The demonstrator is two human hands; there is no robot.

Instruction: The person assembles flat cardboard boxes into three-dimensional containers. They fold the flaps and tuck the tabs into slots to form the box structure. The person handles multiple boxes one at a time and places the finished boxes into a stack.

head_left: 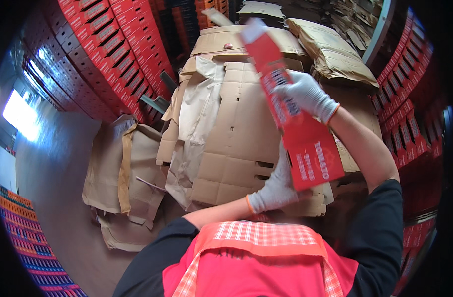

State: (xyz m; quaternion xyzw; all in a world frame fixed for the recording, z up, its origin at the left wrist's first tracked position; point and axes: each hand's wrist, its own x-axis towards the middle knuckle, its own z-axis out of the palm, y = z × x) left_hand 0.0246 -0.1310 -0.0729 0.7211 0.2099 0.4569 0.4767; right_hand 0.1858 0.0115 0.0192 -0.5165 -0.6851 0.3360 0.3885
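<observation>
A flattened red cardboard box [310, 143] with white print stands slanted in front of me, above a stack of brown flat cartons [236, 133]. My right hand [308, 94], in a white knit glove, grips the upper part of the red box. My left hand [276, 185], also gloved, holds its lower edge from behind. My red apron with a checked bib [256, 247] fills the bottom of the view.
Stacks of assembled red boxes [112, 44] rise at the left, and more red boxes [409, 109] at the right. Brown paper sacks [127, 183] lie on the floor to the left. More crumpled brown paper [330, 49] sits at the back right.
</observation>
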